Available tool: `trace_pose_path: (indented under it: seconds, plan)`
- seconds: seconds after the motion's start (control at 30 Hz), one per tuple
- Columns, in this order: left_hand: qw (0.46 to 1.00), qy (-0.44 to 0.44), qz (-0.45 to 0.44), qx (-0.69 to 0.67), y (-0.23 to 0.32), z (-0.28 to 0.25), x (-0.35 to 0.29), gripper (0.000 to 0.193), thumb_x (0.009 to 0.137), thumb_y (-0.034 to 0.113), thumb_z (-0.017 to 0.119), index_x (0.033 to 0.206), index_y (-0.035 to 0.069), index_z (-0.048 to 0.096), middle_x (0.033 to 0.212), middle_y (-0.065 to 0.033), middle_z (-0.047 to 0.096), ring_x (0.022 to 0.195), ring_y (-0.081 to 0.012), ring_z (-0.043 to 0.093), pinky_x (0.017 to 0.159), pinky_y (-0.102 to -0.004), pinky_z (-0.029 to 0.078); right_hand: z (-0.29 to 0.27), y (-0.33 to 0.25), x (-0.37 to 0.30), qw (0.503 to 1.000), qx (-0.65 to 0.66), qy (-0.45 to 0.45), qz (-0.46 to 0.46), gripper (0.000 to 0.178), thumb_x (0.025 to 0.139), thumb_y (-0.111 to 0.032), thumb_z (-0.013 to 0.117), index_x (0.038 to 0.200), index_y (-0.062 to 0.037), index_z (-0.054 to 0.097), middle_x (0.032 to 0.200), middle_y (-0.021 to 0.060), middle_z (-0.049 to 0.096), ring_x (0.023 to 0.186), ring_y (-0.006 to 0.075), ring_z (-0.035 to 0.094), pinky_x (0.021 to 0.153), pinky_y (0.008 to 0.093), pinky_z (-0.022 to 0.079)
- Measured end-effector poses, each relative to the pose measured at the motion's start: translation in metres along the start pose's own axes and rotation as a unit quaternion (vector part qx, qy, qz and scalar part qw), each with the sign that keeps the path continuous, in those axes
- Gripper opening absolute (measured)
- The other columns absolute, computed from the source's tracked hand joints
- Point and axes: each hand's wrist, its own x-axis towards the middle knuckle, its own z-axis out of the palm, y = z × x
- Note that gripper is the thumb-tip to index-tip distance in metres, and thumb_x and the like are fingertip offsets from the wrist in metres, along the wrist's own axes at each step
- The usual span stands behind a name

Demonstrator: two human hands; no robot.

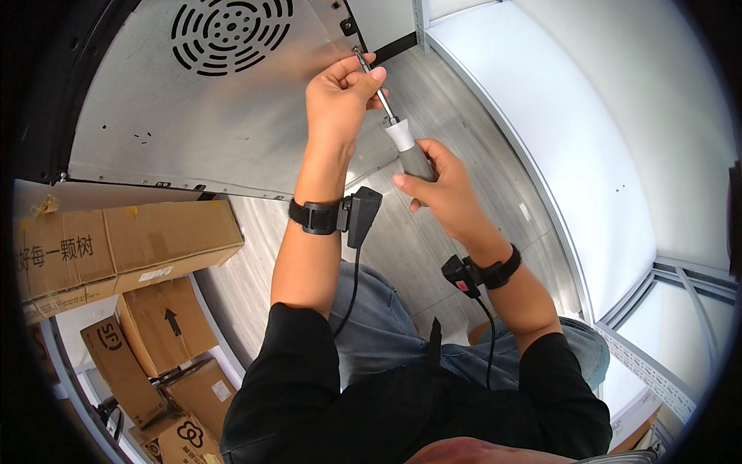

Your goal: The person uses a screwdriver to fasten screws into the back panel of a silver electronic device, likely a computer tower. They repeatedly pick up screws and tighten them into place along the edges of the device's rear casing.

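While on the metal panel, both hands gripping one screwdriver: left hand shaft, right hand handle

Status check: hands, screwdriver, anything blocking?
Right hand grips screwdriver handle. Left hand pinches shaft near tip, at metal panel edge. Nothing blocking.

Place: storeroom or workshop — stacked cardboard boxes | metal appliance panel | white partitions
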Motion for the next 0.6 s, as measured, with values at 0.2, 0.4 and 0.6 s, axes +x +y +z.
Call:
trace_pose_path:
  seconds: [0.2,0.4,0.6]
  plan:
    - [0.998,-0.008,-0.009,-0.061,0.000,0.000,0.000,0.021,0.088,-0.002,0.058,0.108,-0.006,0.060,0.081,-0.0101,0.066,0.066,-0.0182,0.067,0.061,-0.0282,0.056,-0.018,0.004,0.000,0.962,0.219,-0.140,0.078,0.044,0.091,-0.025,0.057,0.126,0.0017,0.047,0.106,0.0119,0.061,0.089,0.0199,0.065,0.055,0.0271,0.052]
    - [0.997,-0.019,-0.015,-0.076,0.003,-0.002,-0.002,0.022,0.089,0.004,0.060,0.109,-0.005,0.061,0.083,-0.0106,0.067,0.068,-0.0175,0.067,0.061,-0.0266,0.055,-0.010,0.011,-0.003,0.997,0.050,-0.048,0.025,0.046,0.088,-0.018,0.062,0.127,0.0020,0.046,0.102,0.0092,0.060,0.085,0.0158,0.062,0.060,0.0291,0.055]
    - [0.999,-0.002,0.020,0.029,0.001,0.001,-0.002,0.024,0.086,0.006,0.065,0.108,-0.004,0.062,0.078,-0.0076,0.067,0.065,-0.0139,0.065,0.055,-0.0229,0.049,-0.004,0.010,-0.001,0.997,-0.068,-0.025,0.004,0.055,0.082,-0.018,0.071,0.127,0.0011,0.047,0.096,0.0067,0.059,0.080,0.0118,0.059,0.057,0.0253,0.053]
